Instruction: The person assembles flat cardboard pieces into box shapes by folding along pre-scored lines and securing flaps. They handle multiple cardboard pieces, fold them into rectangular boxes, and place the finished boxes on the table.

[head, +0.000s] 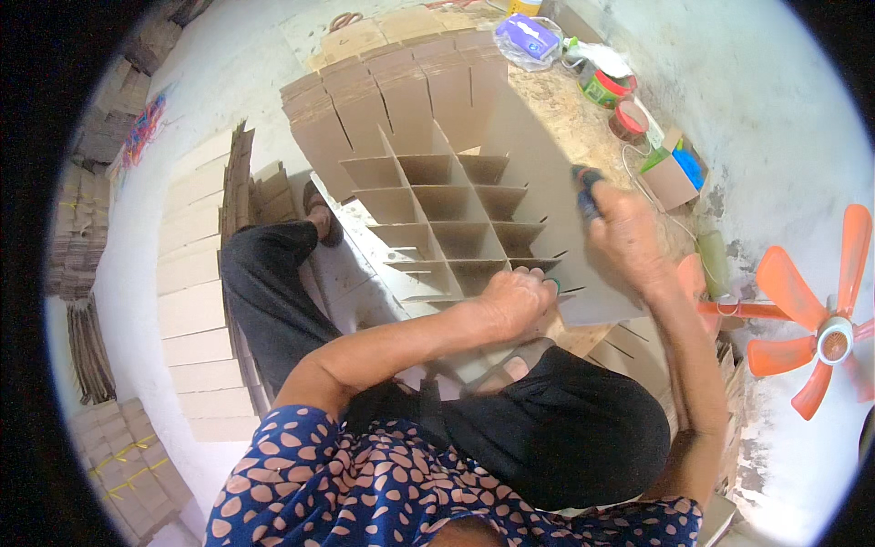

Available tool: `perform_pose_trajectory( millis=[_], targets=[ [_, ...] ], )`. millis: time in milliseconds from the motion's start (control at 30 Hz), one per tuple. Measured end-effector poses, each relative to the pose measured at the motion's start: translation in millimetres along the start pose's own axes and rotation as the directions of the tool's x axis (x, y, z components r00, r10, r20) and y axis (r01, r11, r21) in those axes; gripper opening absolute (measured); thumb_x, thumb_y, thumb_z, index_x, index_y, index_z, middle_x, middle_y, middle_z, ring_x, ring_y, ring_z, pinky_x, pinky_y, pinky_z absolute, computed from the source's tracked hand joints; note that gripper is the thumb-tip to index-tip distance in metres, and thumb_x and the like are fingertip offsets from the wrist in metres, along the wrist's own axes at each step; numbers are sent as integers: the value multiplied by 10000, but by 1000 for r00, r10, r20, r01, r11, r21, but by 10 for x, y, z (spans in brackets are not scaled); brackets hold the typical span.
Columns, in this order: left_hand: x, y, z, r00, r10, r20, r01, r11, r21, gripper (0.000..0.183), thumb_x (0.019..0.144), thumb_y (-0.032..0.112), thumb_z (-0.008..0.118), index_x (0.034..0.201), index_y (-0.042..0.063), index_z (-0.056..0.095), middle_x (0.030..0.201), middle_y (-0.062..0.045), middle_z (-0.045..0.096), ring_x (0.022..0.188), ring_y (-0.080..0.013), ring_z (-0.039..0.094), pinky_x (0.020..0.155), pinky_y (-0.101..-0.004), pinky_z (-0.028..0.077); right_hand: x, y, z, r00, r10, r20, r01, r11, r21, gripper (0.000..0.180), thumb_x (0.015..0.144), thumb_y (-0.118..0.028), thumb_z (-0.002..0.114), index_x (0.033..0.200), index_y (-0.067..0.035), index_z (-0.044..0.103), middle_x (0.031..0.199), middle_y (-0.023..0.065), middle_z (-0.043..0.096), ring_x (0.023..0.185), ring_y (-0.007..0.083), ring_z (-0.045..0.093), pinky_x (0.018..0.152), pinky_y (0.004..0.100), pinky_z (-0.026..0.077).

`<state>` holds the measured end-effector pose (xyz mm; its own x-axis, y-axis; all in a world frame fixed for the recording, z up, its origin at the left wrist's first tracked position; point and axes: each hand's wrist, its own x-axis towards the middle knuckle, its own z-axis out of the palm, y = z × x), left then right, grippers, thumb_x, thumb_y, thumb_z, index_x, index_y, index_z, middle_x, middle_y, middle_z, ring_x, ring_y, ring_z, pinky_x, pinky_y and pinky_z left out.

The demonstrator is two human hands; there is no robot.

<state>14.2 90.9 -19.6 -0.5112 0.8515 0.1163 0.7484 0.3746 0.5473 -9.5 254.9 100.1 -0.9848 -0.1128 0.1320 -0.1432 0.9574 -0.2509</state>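
A cardboard divider grid (pixel 461 199) of interlocked strips stands in front of me, its square cells facing up. My left hand (pixel 521 299) is curled over the grid's near end, with a green ring on one finger. Along the grid's right side lies a broad slotted cardboard sheet (pixel 577 270), its slots towards the crosspieces. At this sheet's outer edge is my right hand (pixel 623 229), slightly blurred, with dark coverings on its fingers. Its grip is unclear. Behind the grid leans a stack of slotted cardboard sheets (pixel 403 85).
Cardboard piles (pixel 198 301) lie left of my bent leg, with tied bundles (pixel 130 458) farther left. Along the right wall are a purple tissue pack (pixel 528 37), red-lidded tubs (pixel 629 120), a small carton (pixel 673 179), a cable and an orange fan (pixel 834 340).
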Motion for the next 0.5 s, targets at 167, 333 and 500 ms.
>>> perform_pose_trajectory(
  millis=[167, 333, 500],
  targets=[
    [36, -75, -16, 999, 39, 2, -39, 999, -14, 176, 722, 194, 608, 793, 32, 604, 828, -152, 595, 779, -324, 618, 655, -424, 518, -64, 199, 786, 976, -215, 18, 213, 946, -246, 92, 681, -48, 540, 720, -52, 624, 751, 155, 595, 738, 343, 607, 609, 455, 439],
    [-248, -237, -432, 946, 273, -174, -308, 923, -229, 224, 651, 60, 642, 833, 8, 522, 1120, -227, 521, 1035, -379, 531, 835, -451, 483, 284, 289, 577, 986, -65, 151, 102, 961, -257, 153, 735, -82, 542, 834, -47, 653, 860, 177, 626, 826, 343, 626, 714, 452, 492],
    [-1174, -385, -1145, 948, 149, 282, -169, 984, 49, 474, 473, 152, 791, 864, -22, 588, 1431, -262, 234, 1347, -500, 134, 1034, -658, 200, 569, 658, 375, 989, 64, -132, -93, 969, -227, 231, 725, -100, 541, 933, -49, 630, 842, 188, 648, 799, 343, 638, 674, 450, 502]
  ],
)
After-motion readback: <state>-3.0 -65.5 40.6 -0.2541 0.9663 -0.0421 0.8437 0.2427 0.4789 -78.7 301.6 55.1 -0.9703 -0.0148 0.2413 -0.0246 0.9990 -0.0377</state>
